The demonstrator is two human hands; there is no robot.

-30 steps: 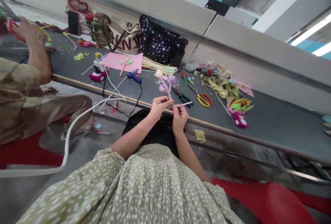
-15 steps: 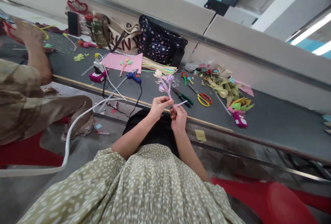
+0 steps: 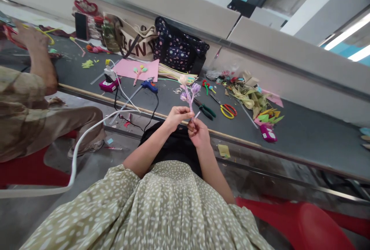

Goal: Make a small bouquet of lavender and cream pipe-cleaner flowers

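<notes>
Between my two hands, above the table's front edge, stands a craft flower sprig [image 3: 189, 98] with two purple blooms and one cream bloom on a lilac stem. My left hand [image 3: 177, 119] pinches the stem below the blooms with thumb and fingers. Just below and to its right, my right hand [image 3: 199, 132] has its fingers closed at the stem's lower end, on a thin lilac strip [image 3: 197, 114] whose short end sticks up to the right. How the strip meets the stem is hidden by the fingers. Green-handled pliers [image 3: 206, 111] lie on the table just beyond my hands.
Left of my hands lie a blue glue gun [image 3: 149, 85], a pink sheet [image 3: 123, 68] and a white cable [image 3: 86, 134]. Red-and-yellow-handled scissors [image 3: 227, 110] and dried husks [image 3: 251, 98] lie right. Bags [image 3: 180, 46] line the back. A co-worker's hand [image 3: 36, 38] works far left.
The sprig has shifted slightly right and stands more upright. My right hand has turned, and the strip's free end now points more upward, with less of it showing.
</notes>
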